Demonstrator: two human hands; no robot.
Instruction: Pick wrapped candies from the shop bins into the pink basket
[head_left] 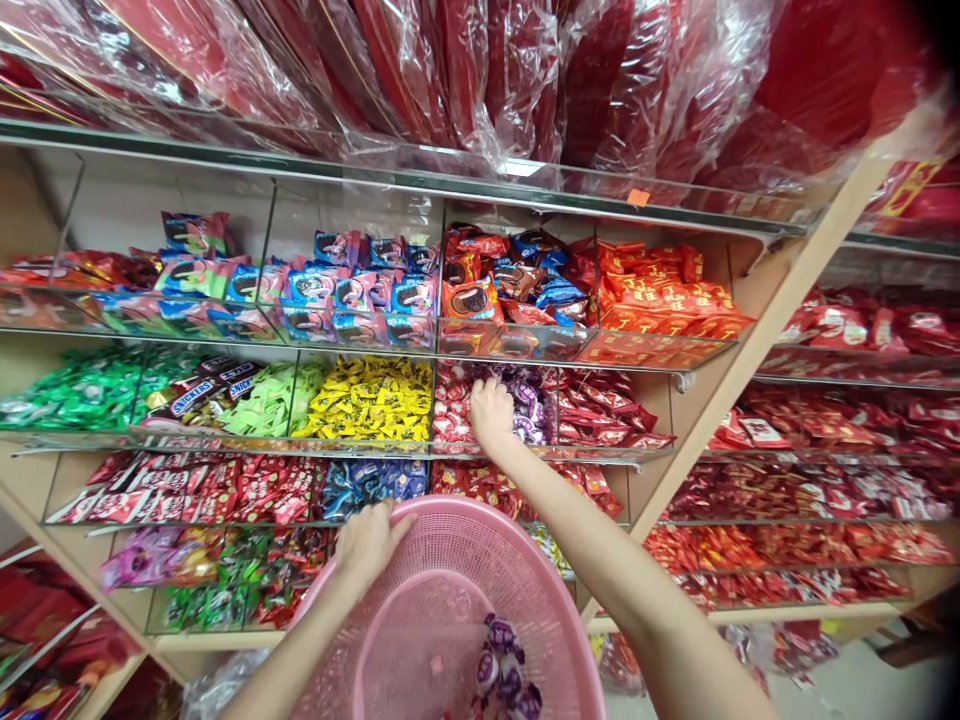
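My left hand (367, 545) is closed over the rim of a pink plastic basket (420, 640), which tilts so its inside faces me. Several purple-wrapped candies (499, 668) lie low in it, right of the middle. Beyond the basket, my right hand (493, 408) reaches into a glass shelf compartment with its fingers curled down among wrapped candies. Red-and-white candies (452, 405) lie to its left and more purple candies (531, 400) to its right. Whatever sits under its fingertips is hidden.
Glass dividers and a front lip (375, 447) edge the compartments. Yellow candies (375, 400) lie left and red packets (600, 405) right. Above are blue cookie packs (352, 290) and orange packets (660, 290). A wooden upright (750, 370) stands right; plastic-wrapped red goods (487, 80) fill the top.
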